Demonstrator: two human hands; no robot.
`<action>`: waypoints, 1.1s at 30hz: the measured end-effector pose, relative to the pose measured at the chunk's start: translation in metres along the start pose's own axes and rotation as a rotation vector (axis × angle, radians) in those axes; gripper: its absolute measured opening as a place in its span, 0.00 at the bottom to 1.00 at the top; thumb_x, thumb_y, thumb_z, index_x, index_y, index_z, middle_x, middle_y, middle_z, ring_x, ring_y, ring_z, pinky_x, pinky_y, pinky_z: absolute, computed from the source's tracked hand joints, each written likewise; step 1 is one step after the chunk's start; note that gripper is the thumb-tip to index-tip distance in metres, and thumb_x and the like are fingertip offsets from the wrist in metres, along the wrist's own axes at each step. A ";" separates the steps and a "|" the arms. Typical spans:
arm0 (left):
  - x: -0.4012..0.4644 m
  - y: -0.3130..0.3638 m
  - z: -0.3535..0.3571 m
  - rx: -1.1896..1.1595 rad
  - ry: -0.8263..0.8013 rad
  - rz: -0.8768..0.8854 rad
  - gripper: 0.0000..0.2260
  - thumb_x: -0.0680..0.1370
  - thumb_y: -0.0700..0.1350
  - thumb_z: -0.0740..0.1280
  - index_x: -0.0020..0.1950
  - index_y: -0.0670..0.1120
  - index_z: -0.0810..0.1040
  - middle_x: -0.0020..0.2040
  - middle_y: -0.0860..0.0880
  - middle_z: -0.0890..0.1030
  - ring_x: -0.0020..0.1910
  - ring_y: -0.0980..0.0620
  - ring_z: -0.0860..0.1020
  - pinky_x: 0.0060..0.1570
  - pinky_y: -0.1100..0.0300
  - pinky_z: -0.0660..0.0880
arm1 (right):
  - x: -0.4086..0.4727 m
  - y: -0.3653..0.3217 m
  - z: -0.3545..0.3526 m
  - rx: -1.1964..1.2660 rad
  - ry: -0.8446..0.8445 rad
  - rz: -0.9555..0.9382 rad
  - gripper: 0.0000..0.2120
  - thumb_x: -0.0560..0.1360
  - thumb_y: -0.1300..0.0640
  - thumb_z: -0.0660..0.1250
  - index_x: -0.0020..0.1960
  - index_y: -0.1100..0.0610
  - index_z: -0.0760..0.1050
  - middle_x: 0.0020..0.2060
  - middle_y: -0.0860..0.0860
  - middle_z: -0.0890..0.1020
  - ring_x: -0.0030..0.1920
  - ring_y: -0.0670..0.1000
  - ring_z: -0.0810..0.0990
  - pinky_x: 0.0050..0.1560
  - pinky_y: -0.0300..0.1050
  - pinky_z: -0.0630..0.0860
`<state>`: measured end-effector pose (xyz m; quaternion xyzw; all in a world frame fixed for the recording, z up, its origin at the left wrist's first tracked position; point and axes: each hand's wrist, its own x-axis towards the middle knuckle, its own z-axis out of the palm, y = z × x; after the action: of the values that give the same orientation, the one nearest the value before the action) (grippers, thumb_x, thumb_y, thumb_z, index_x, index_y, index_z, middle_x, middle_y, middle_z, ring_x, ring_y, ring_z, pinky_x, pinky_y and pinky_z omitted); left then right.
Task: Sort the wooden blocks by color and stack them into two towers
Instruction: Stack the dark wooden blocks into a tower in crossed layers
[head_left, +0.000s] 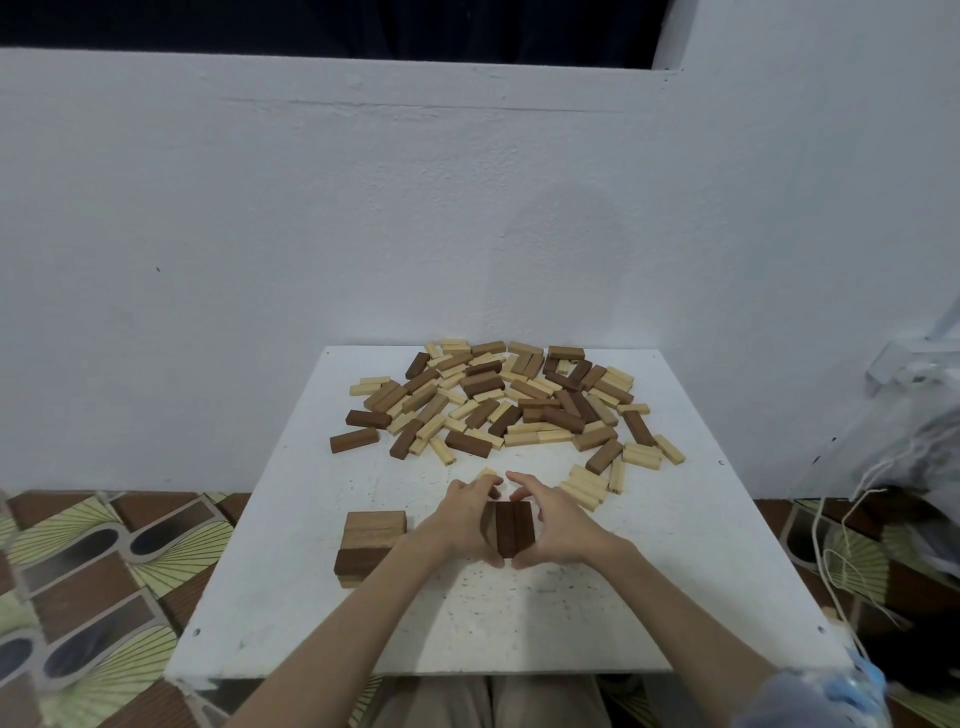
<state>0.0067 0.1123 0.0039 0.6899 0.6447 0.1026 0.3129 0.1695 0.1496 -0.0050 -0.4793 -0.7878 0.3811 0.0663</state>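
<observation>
On the white table (291, 597), near edge: left hand (464, 512) and right hand (551, 525) curled around dark blocks (511, 527), squeezing from both sides; short stack (370, 543) just left, loose pile (511, 402) beyond.

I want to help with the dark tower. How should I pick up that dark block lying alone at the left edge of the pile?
Pinch the lone dark block across its two long sides, near the middle, coming down from above. It lies flat on the table with bare space around it, so fingers fit on both sides.
</observation>
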 end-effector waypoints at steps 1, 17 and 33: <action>0.000 0.001 0.000 0.001 -0.001 -0.001 0.42 0.65 0.45 0.78 0.72 0.48 0.57 0.66 0.49 0.70 0.65 0.48 0.61 0.63 0.52 0.66 | 0.000 0.000 0.000 0.004 -0.001 0.000 0.50 0.61 0.55 0.80 0.75 0.45 0.54 0.64 0.46 0.71 0.61 0.49 0.68 0.61 0.45 0.70; -0.007 0.004 -0.014 -0.049 0.046 0.013 0.44 0.64 0.45 0.79 0.72 0.48 0.57 0.65 0.48 0.71 0.67 0.49 0.59 0.65 0.53 0.65 | -0.007 -0.013 -0.008 0.047 0.030 -0.053 0.48 0.62 0.53 0.78 0.75 0.45 0.55 0.57 0.40 0.70 0.55 0.46 0.67 0.57 0.44 0.70; -0.053 -0.028 -0.076 0.027 0.129 -0.011 0.43 0.64 0.45 0.79 0.72 0.49 0.57 0.64 0.51 0.74 0.66 0.48 0.61 0.64 0.54 0.64 | 0.014 -0.083 0.009 -0.027 0.055 -0.219 0.50 0.62 0.51 0.80 0.76 0.46 0.53 0.60 0.46 0.75 0.61 0.51 0.66 0.62 0.50 0.68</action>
<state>-0.0651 0.0840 0.0612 0.6825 0.6685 0.1366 0.2619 0.0993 0.1348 0.0403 -0.4015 -0.8385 0.3475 0.1227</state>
